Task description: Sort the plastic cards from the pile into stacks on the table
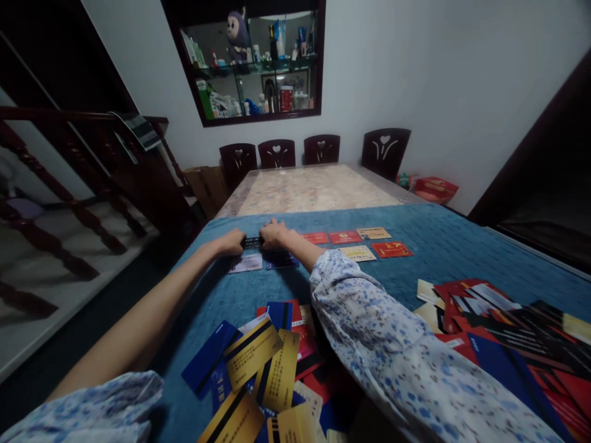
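Note:
A black card (252, 242) with light print lies at the far left of the laid-out cards on the blue cloth (221, 295). My left hand (232, 242), its fingers curled, grips the card's left end. At the opposite end my right hand (274, 234) is closed on it, fingertips partly hidden. Just below sit a whitish card (245, 263) and a dark blue card (282, 261), the latter partly behind my right forearm. Further right are two red cards (345, 237), a tan card (373, 233), a pale yellow card (357, 253) and another red card (392, 248).
A loose pile of gold, blue and red cards (253, 351) lies near me, partly under my right sleeve. Another heap of red, black and blue cards (501, 314) spreads at the right. Beyond the cloth extends the patterned tabletop (314, 187), with dark chairs (322, 149) behind it.

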`<state>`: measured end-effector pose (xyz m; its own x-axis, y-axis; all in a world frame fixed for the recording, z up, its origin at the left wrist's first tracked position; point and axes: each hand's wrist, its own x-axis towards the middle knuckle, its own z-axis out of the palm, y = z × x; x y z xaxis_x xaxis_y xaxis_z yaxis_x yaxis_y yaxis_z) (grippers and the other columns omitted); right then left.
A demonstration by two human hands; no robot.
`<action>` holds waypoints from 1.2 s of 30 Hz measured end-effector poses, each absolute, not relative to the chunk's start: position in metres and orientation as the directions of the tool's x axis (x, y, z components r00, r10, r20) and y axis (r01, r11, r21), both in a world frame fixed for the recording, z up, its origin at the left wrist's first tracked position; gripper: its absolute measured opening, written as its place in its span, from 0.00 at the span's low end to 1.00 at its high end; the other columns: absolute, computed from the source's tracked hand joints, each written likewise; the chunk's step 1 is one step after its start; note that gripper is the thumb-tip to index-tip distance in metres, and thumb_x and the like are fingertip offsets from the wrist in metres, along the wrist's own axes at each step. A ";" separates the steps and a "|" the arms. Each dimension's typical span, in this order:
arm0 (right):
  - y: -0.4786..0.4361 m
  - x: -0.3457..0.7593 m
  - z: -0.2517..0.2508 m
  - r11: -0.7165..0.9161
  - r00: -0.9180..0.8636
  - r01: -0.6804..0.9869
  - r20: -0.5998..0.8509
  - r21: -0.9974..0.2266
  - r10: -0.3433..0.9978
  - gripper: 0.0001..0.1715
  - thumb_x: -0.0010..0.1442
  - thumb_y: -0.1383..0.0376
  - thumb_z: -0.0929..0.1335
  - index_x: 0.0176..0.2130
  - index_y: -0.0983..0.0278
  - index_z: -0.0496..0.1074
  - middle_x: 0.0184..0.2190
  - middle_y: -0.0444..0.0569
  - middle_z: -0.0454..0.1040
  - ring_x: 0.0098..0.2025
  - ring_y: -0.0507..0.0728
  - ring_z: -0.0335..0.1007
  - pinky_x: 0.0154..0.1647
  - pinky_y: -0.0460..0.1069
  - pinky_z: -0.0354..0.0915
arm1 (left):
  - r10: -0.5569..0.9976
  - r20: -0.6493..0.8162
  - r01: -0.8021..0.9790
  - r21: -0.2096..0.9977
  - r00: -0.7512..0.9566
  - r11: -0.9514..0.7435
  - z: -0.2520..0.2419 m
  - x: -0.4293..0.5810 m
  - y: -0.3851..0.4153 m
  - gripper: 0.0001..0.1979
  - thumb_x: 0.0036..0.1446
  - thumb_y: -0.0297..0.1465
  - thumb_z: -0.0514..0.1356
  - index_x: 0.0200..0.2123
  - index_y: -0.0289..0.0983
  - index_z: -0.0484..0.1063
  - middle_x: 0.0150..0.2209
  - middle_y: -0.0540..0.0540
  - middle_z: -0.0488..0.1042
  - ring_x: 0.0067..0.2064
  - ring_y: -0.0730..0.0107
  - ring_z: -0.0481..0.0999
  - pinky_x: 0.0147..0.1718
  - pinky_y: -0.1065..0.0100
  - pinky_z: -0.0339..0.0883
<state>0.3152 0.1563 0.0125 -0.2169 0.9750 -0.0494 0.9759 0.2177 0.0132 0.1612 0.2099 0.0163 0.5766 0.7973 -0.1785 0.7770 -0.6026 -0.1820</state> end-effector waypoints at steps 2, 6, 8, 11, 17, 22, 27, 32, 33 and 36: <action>0.155 0.317 0.012 0.237 -0.235 0.971 -0.039 0.036 0.971 0.24 0.60 0.60 0.68 0.54 0.64 0.75 0.60 0.61 0.70 0.64 0.71 0.58 0.59 0.67 0.62 | 0.809 -0.161 0.789 -0.181 0.566 -0.588 0.014 0.160 0.212 0.23 0.46 0.20 0.57 0.48 0.32 0.75 0.46 0.42 0.75 0.46 0.63 0.75 0.45 0.72 0.69; 0.149 0.320 0.015 0.263 -0.263 0.963 -0.017 0.065 0.965 0.24 0.62 0.58 0.67 0.54 0.65 0.75 0.60 0.62 0.70 0.64 0.71 0.58 0.58 0.67 0.63 | 0.827 -0.108 0.805 -0.190 0.552 -0.562 0.010 0.156 0.216 0.25 0.46 0.21 0.57 0.51 0.32 0.74 0.49 0.41 0.75 0.50 0.60 0.75 0.50 0.70 0.68; 0.144 0.323 0.018 0.267 -0.267 0.961 -0.007 0.068 0.964 0.24 0.62 0.56 0.67 0.54 0.65 0.75 0.60 0.62 0.70 0.63 0.71 0.59 0.58 0.67 0.63 | 0.828 -0.080 0.806 -0.194 0.555 -0.559 0.009 0.154 0.217 0.27 0.46 0.22 0.57 0.52 0.33 0.74 0.49 0.41 0.75 0.51 0.59 0.75 0.52 0.69 0.68; 0.139 0.329 0.023 0.269 -0.270 0.961 0.005 0.065 0.963 0.24 0.62 0.55 0.67 0.53 0.65 0.76 0.59 0.62 0.71 0.63 0.71 0.59 0.58 0.66 0.63 | 0.816 -0.037 0.799 -0.181 0.577 -0.574 0.007 0.151 0.217 0.29 0.44 0.22 0.58 0.52 0.36 0.74 0.49 0.42 0.74 0.53 0.58 0.75 0.53 0.70 0.67; 0.131 0.344 0.027 0.252 -0.253 0.967 0.020 0.037 0.967 0.22 0.60 0.58 0.69 0.52 0.61 0.76 0.58 0.57 0.73 0.63 0.69 0.60 0.57 0.63 0.63 | 0.779 0.039 0.778 -0.100 0.625 -0.620 0.010 0.148 0.211 0.29 0.43 0.23 0.57 0.52 0.34 0.75 0.49 0.39 0.75 0.49 0.58 0.76 0.51 0.68 0.69; 0.119 0.353 0.028 0.227 -0.227 0.974 0.038 0.015 0.973 0.22 0.59 0.57 0.69 0.53 0.59 0.76 0.56 0.55 0.75 0.62 0.69 0.62 0.57 0.62 0.63 | 0.746 0.111 0.754 -0.081 0.656 -0.651 0.016 0.154 0.199 0.26 0.47 0.24 0.57 0.52 0.35 0.75 0.47 0.40 0.75 0.47 0.61 0.76 0.49 0.69 0.69; 0.101 0.364 0.032 0.214 -0.215 0.976 0.014 0.029 0.977 0.19 0.61 0.65 0.67 0.51 0.60 0.78 0.54 0.56 0.77 0.60 0.67 0.66 0.56 0.61 0.64 | 0.702 0.151 0.716 -0.075 0.697 -0.694 0.020 0.166 0.179 0.22 0.51 0.23 0.55 0.49 0.35 0.77 0.44 0.41 0.76 0.43 0.62 0.77 0.45 0.68 0.68; 0.080 0.378 0.034 0.180 -0.180 0.983 0.002 0.025 0.984 0.18 0.61 0.67 0.66 0.48 0.60 0.79 0.50 0.55 0.79 0.54 0.64 0.73 0.53 0.55 0.66 | 0.632 0.152 0.643 -0.035 0.760 -0.765 0.021 0.183 0.157 0.20 0.51 0.22 0.55 0.47 0.34 0.78 0.43 0.41 0.77 0.43 0.62 0.77 0.44 0.68 0.68; 0.076 0.381 0.034 0.173 -0.174 0.985 0.002 0.024 0.985 0.18 0.61 0.66 0.66 0.48 0.60 0.79 0.50 0.55 0.80 0.54 0.64 0.74 0.52 0.55 0.66 | 0.623 0.159 0.633 -0.019 0.766 -0.774 0.021 0.187 0.153 0.20 0.51 0.21 0.56 0.47 0.34 0.77 0.43 0.41 0.78 0.44 0.62 0.77 0.44 0.68 0.68; 0.068 0.391 0.031 0.159 -0.159 0.987 -0.012 0.029 0.987 0.17 0.59 0.66 0.68 0.47 0.59 0.79 0.48 0.54 0.80 0.53 0.63 0.74 0.52 0.54 0.66 | 0.607 0.165 0.616 -0.002 0.777 -0.788 0.022 0.200 0.139 0.21 0.50 0.21 0.57 0.48 0.34 0.77 0.44 0.41 0.78 0.44 0.60 0.77 0.44 0.67 0.69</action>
